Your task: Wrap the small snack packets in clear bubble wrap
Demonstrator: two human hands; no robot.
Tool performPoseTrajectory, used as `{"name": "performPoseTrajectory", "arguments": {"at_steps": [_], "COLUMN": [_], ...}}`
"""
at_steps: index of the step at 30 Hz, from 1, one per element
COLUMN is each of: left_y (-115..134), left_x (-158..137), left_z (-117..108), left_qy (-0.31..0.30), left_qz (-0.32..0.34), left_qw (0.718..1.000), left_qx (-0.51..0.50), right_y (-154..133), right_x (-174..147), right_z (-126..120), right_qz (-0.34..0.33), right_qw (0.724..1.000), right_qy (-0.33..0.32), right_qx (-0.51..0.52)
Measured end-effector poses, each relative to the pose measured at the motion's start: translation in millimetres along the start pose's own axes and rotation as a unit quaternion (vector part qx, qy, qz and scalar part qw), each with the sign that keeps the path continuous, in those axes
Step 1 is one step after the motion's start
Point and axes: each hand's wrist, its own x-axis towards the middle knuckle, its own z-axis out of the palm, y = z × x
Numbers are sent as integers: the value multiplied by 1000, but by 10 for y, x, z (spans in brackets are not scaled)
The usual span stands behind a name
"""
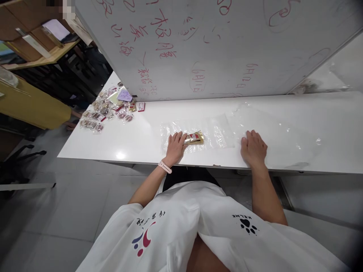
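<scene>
My left hand (176,146) is closed over the left end of a small stack of gold sachets (197,138) with a red label. The sachets lie on a flat clear plastic bag (219,130), which is spread on the white table in front of me. To the right, my right hand (254,148) rests on the table with its fingers curled under. It sits at the left part of a larger sheet of clear plastic (286,139). Whatever its fingers may hold is hidden beneath them.
A pile of small wrapped packets (104,107) covers the left end of the white table (147,145), with a small red-and-white box (141,107) beside it. A whiteboard (204,49) with red writing stands along the back. A person in yellow clothing (34,102) is at the left.
</scene>
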Motion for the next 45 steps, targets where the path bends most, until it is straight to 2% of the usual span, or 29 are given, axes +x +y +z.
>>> {"name": "performPoseTrajectory", "arguments": {"at_steps": [3,6,10,13,15,17,19,20,22,25,27,30,33,36,38,40,41,43,45], "left_y": [10,18,14,13,19,27,33,33,26,5,-11,-34,-62,-96,-115,-132,-142,-170,-211], "left_x": [-4,-5,-11,-16,-18,-18,-18,-18,-21,-27,-22,8,24,-72,-217,-388,-464,-564,-581], "left_z": [-10,-22,-17,-15,-20,-28,-34,-34,-28,2,29,59,47,-22,-98,-189,-239,-341,-431], "left_qy": [-8,-5,3,-1,-6,-10,-11,-9,-1,7,1,-17,-13,57,154,243,261,234,161], "left_qz": [-3,-6,5,9,5,1,1,3,8,10,6,7,11,-7,-76,-197,-259,-350,-390], "left_qw": [1000,1000,1000,1000,1000,1000,999,999,999,999,1000,1000,998,984,963,924,902,876,876], "left_qx": [-10,-17,-7,9,19,26,30,31,32,32,30,9,-63,-169,-207,-221,-226,-237,-233], "right_y": [19,-205,-607,-784,-853,-936,-1072,-1165,-1386,-1712,-1853,-1910,-1875,-1874,-1912,-1966,-1994,-2045,-2080], "right_x": [136,175,151,192,236,263,254,234,166,23,-69,-169,-233,-296,-335,-359,-365,-367,-368], "right_z": [-94,-141,-71,-29,-70,-162,-261,-295,-306,-186,-66,92,218,321,367,387,388,382,372], "right_qz": [23,52,24,69,119,132,96,64,-7,-111,-172,-227,-274,-321,-326,-319,-315,-303,-294], "right_qw": [998,993,999,990,956,890,818,794,781,806,826,845,865,900,919,930,933,940,944], "right_qy": [48,104,28,-36,-72,-108,-154,-180,-230,-283,-293,-285,-264,-212,-176,-156,-151,-146,-141], "right_qx": [-16,-31,-2,114,257,423,546,577,580,508,450,391,328,207,138,95,81,64,57]}}
